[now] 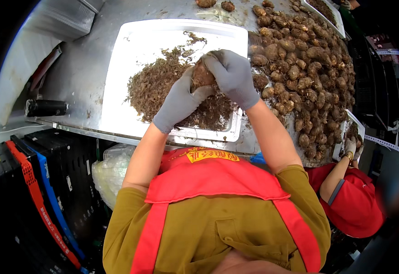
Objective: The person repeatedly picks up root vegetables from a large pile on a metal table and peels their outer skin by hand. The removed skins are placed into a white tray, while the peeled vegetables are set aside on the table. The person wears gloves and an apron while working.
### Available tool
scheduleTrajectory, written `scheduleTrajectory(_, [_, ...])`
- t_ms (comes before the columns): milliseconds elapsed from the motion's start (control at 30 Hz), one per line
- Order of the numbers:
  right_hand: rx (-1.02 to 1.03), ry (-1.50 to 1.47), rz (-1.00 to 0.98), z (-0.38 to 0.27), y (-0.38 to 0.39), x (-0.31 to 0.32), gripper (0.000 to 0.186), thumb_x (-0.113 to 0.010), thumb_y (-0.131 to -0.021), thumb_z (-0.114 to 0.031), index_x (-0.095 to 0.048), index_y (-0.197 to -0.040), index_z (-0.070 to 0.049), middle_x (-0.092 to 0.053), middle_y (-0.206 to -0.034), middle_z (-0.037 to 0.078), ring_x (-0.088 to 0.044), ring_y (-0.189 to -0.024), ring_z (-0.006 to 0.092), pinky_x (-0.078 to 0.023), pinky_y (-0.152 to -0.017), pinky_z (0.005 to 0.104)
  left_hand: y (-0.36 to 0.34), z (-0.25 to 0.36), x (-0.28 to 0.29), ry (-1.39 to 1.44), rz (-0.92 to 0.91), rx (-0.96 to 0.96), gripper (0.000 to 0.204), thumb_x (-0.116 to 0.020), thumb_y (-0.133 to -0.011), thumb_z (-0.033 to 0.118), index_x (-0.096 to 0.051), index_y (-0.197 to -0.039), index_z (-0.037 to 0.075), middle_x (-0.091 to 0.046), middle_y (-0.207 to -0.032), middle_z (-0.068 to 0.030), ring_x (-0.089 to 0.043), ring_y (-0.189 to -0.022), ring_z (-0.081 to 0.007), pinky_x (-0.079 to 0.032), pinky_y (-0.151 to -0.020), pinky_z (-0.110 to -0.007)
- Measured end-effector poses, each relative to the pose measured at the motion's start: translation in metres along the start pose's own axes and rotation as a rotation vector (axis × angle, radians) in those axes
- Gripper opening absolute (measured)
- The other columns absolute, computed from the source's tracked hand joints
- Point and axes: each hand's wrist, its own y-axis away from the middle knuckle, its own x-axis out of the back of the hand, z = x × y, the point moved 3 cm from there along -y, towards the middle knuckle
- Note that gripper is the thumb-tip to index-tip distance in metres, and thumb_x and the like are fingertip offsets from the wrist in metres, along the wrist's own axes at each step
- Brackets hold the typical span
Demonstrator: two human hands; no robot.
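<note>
A brown, rounded tuber (202,75) with a rough, earthy skin is held up over the tray, much of its surface hidden behind fingers. Both hands are closed on it: the grey-gloved left hand (181,99) cups it from below and the left, while the grey-gloved right hand (233,75) grips it from the upper right.

Under them, a loose mound of dark brown, fibrous scraps (156,84) (shaggy, like torn matting) covers much of the shallow white rectangular tray (122,57), which has rounded corners and a raised rim. The tray sits on a smooth grey metal worktop (83,82), scuffed and dirt-specked.

Just right of the tray spreads a large heap of brown, knobbly tubers (309,68), some oval, some pale at the tips, crowding that side.

Farther left, a black cylindrical object (48,108) lies near the worktop's edge. At the far right, a co-worker in red (357,205) reaches toward another white tray (341,141).
</note>
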Motion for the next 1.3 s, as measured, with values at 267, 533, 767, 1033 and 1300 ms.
scheduleTrajectory(267, [-0.454,-0.167,-0.075,0.054,-0.016,-0.033,0.029,-0.067,-0.086,-0.026,-0.069,-0.092,0.002,-0.067,-0.075,0.013,-0.063,-0.067,0.0232,-0.05,-0.066,0.0337,-0.005,-0.004,0.005,0.336,0.155,-0.011,0.061,-0.075,-0.083,0.027,-0.048,-0.129,-0.002,-0.062,-0.113,-0.0119,-0.059,-0.104,-0.0169,-0.047,-0.091,-0.032])
scheduleTrajectory(533, [-0.159,0.25,-0.42,0.046,0.013,-0.013,0.03,-0.063,-0.087,-0.027,-0.069,-0.11,-0.007,-0.065,-0.105,0.019,-0.064,-0.098,0.0337,-0.049,-0.086,0.0399,0.003,0.005,0.023,0.294,0.224,-0.043,0.073,-0.082,-0.076,0.032,-0.047,-0.131,-0.002,-0.061,-0.115,-0.0111,-0.058,-0.105,-0.0163,-0.047,-0.092,-0.03])
scheduleTrajectory(767, [-0.131,-0.313,-0.262,-0.012,0.006,0.011,0.048,-0.058,-0.091,-0.032,-0.06,-0.125,0.0,-0.065,-0.112,0.017,-0.063,-0.1,0.0227,-0.047,-0.09,0.0323,0.014,0.027,0.02,0.041,0.282,-0.024,0.077,-0.082,-0.074,0.025,-0.044,-0.136,-0.001,-0.059,-0.123,-0.0141,-0.058,-0.113,-0.0194,-0.046,-0.096,-0.031])
scheduleTrajectory(1033, [-0.005,-0.778,-0.094,-0.032,0.015,-0.014,0.023,-0.056,-0.092,-0.005,-0.066,-0.111,0.001,-0.062,-0.12,0.012,-0.06,-0.107,0.0164,-0.046,-0.092,0.0278,0.03,0.036,0.005,0.757,0.242,-0.233,0.051,-0.051,-0.099,0.024,-0.038,-0.143,0.001,-0.059,-0.118,-0.0083,-0.06,-0.102,-0.0184,-0.048,-0.09,-0.029])
scheduleTrajectory(1300, [-0.05,-0.615,-0.126,-0.004,0.031,-0.026,0.022,-0.069,-0.085,-0.016,-0.073,-0.101,0.0,-0.05,-0.141,0.019,-0.046,-0.131,0.0246,-0.036,-0.107,0.0358,0.019,0.042,0.011,0.83,0.337,-0.293,0.055,-0.043,-0.104,0.029,-0.028,-0.145,-0.004,-0.053,-0.128,-0.0123,-0.057,-0.108,-0.0159,-0.05,-0.088,-0.026])
